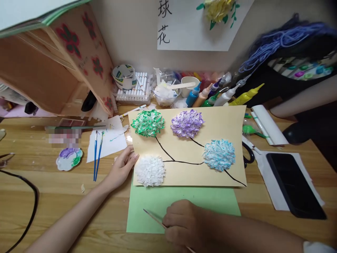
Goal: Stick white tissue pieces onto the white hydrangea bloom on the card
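Observation:
My left hand [123, 166] pinches the left edge of a tan card [223, 123], thumb on top. Ruffled paper flowers are stuck on the card: a green-tipped one [147, 123], a purple-tipped one [187, 123], a blue-tipped one [219, 155] and a plain white one [150, 170] beside my left thumb. Black drawn lines run between them like stems. My right hand [181, 225] is closed round a thin paintbrush [154, 218], its tip pointing up and left. Below it lies a green sheet [142, 200], partly covered by the card.
A paint palette [68, 160] and two blue brushes [98, 154] lie at left. Behind the card stand paint bottles [193, 95], a bowl of paper scraps [165, 93] and markers [134, 88]. A phone [295, 184] rests on white paper at right, near scissors [249, 154].

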### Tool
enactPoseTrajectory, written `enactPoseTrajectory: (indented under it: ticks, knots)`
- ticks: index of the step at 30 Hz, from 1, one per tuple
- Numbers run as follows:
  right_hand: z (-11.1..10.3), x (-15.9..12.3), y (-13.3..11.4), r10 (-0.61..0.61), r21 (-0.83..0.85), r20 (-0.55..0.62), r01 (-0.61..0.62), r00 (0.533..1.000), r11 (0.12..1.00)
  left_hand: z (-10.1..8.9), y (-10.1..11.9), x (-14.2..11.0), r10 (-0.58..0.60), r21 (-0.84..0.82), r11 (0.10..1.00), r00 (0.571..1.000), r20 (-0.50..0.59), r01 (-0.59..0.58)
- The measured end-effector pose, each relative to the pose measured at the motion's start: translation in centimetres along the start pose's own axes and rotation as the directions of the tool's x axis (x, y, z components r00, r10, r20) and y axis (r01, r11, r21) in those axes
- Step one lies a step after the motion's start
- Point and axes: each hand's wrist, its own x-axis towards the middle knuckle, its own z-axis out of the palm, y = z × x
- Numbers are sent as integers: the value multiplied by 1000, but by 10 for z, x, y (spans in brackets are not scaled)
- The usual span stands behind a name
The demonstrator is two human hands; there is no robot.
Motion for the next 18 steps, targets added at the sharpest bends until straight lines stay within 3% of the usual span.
enactPoseTrajectory:
  ticks: [5, 12, 18]
  knots:
    - [7, -4, 2, 19, -55, 41, -16, 999, 998, -1, -3, 1, 0, -43, 999, 1000, 14, 1]
    - [4, 5, 6, -35, -91, -157, 21, 987, 996, 2, -1, -7, -50, -25, 998, 998, 37, 51]
    - [12, -4, 4, -219, -286, -4, 209, 976, 935, 9, -8, -20, -10, -46, 999, 993, -121, 4]
